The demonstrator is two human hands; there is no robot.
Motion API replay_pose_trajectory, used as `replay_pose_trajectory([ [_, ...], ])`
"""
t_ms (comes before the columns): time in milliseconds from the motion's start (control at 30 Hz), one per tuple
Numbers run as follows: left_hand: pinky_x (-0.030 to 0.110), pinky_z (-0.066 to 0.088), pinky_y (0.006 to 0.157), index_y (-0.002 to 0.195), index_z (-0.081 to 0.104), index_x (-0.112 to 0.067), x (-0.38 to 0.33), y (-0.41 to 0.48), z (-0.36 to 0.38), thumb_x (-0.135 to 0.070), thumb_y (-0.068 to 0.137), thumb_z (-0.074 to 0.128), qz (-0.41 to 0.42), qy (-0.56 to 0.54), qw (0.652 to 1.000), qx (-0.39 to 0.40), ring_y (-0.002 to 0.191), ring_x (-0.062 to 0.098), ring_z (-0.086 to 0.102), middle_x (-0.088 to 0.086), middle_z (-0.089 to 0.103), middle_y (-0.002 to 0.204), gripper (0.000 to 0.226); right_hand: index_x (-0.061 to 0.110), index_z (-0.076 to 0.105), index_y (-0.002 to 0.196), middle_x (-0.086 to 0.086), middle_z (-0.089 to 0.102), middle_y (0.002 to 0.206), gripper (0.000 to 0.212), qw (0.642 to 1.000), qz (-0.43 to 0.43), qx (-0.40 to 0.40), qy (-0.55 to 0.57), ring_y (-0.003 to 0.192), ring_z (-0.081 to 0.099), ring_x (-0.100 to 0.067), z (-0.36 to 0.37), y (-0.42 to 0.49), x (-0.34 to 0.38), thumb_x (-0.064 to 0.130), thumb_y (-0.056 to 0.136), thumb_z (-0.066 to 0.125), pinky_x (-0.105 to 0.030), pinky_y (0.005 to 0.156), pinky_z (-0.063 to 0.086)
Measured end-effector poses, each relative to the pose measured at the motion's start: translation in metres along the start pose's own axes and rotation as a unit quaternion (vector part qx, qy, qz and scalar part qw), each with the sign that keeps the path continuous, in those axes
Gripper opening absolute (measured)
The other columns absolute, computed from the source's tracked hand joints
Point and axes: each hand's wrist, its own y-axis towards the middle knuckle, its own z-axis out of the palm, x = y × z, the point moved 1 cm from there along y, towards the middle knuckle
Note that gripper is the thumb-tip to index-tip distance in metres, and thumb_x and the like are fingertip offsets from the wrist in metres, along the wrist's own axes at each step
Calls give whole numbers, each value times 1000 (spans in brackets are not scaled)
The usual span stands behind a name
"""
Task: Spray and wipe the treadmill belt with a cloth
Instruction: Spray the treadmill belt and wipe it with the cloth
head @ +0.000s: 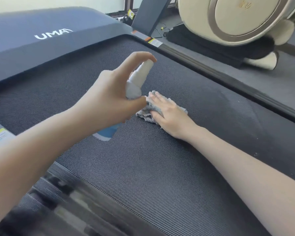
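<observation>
The black textured treadmill belt (143, 167) fills most of the head view. My left hand (109, 96) grips a small white spray bottle (134, 82) with a blue lower part, held above the belt, index finger on top of the nozzle. Just right of it, my right hand (169, 114) presses flat on a grey frayed cloth (147, 110) lying on the belt, fingers straight. Most of the cloth is hidden under that hand.
The treadmill's dark motor cover (49, 40) with white lettering lies at the far end. A ribbed side rail (228, 79) runs along the right edge, another (58, 193) at the near left. A beige massage chair (237, 23) and cables (162, 29) sit beyond on the right.
</observation>
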Motion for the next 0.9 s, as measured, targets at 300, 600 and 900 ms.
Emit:
replay_pose_trajectory([
  [300, 41, 52, 55, 126, 43, -38, -11, 6, 4, -15, 69, 57, 9, -6, 1000, 7, 51, 29, 59, 15, 64, 71, 64, 21, 3, 151, 3, -3, 160, 75, 997, 30, 18, -63, 146, -9, -10, 4, 32, 6, 56, 93, 34, -42, 119, -2],
  [600, 35, 54, 56, 123, 45, -41, 9, -9, -15, -3, 77, 64, -31, 14, 999, -4, 49, 21, 61, 11, 65, 70, 63, 30, 7, 150, 13, -2, 158, 62, 999, -8, 28, -40, 142, -10, 1, 1, 9, -7, 46, 98, 36, -34, 119, -4],
  [900, 32, 54, 57, 124, 45, -39, 4, -12, -15, -3, 78, 65, -10, -12, 1000, -2, 48, 18, 61, 12, 65, 71, 62, 29, 9, 151, 9, 2, 159, 60, 968, 252, -24, 5, 147, 0, -14, -31, -72, -98, 40, 99, 37, -32, 119, 1],
])
